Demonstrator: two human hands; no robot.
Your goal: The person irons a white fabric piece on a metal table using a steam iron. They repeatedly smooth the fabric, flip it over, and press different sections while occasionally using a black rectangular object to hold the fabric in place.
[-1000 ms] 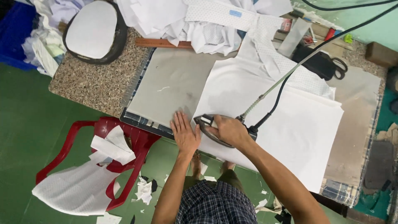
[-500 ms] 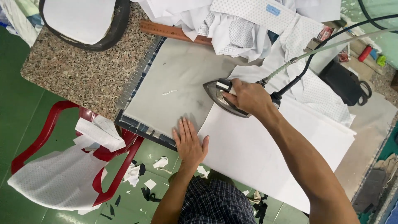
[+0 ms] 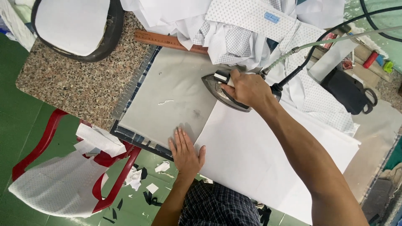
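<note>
From the head view, the right hand point(image 3: 247, 88), closed round the iron point(image 3: 222, 88), has pushed it up the white fabric sheet point(image 3: 268, 163) since a second ago (pressing well underway), while the left hand point(image 3: 185, 152) lies flat, holding nothing.

The ironing pad point(image 3: 167, 83) is plain grey, edged in a blue check; the fabric sheet point(image 3: 268, 163) on it is white. The iron point(image 3: 222, 90) is dark with a silver cap — its hose point(image 3: 326, 42) pale green. The counter point(image 3: 79, 90) is speckled brown granite, the chair point(image 3: 106, 161) red, the floor point(image 3: 21, 125) green, and the heaped shirts point(image 3: 247, 21) white with fine dots.
</note>
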